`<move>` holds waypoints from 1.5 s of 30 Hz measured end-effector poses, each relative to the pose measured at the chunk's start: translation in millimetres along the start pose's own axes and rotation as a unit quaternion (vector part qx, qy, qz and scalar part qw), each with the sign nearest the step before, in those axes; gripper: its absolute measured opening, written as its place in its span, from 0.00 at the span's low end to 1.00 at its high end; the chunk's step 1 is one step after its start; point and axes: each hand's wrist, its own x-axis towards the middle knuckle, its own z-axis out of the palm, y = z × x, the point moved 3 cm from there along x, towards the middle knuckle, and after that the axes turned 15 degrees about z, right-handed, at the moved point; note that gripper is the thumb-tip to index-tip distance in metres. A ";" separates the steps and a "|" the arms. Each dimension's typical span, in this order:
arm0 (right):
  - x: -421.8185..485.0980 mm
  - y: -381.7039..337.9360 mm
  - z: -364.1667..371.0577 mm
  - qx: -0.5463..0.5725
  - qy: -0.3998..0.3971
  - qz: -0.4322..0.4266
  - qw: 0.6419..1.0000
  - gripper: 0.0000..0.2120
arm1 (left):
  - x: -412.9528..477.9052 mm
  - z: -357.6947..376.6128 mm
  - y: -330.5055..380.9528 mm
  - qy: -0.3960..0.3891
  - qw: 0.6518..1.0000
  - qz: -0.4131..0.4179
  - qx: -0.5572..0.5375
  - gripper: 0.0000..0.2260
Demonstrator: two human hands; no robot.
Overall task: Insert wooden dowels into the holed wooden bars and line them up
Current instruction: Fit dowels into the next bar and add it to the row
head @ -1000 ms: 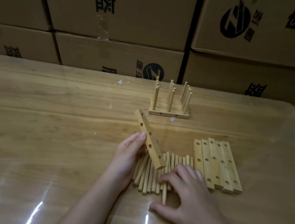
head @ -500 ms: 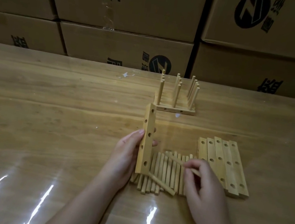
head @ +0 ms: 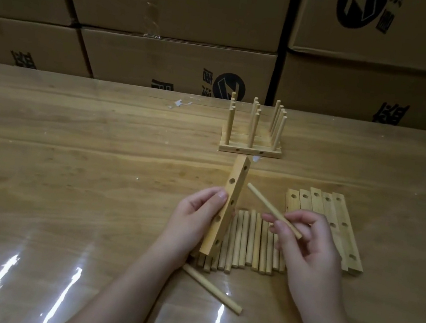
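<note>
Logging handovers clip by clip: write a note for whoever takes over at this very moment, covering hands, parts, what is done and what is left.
Left hand: grips a holed bar, tilted on end over the loose dowels.
Right hand: pinches one dowel, tip aimed at the bar, not yet in a hole.
A stray dowel lies nearer the person; five empty bars lie to the right.
Done: the finished bars with upright dowels stand lined up at the back.
Left: fill the held bar, then the empty ones.

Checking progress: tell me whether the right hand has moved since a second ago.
Yes. The right hand has lifted off the row of loose dowels, now pinching one dowel aimed at the held bar.
</note>
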 end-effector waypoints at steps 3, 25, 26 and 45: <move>-0.6 0.5 1.7 -0.015 -0.003 -0.012 1.000 0.04 | -0.6 1.4 2.2 -0.005 1.000 0.003 -0.011 0.16; 0.3 0.1 -2.6 -0.010 0.037 -0.014 0.999 0.07 | -3.2 1.3 4.2 -0.026 0.999 0.011 -0.040 0.12; -0.2 -1.1 -3.0 -0.004 0.043 -0.016 0.999 0.07 | -3.0 1.5 4.3 -0.025 0.999 0.012 -0.036 0.12; 1.5 -1.0 -12.0 0.103 0.091 -0.012 0.990 0.10 | -2.0 0.6 3.6 -0.029 0.999 0.011 -0.036 0.13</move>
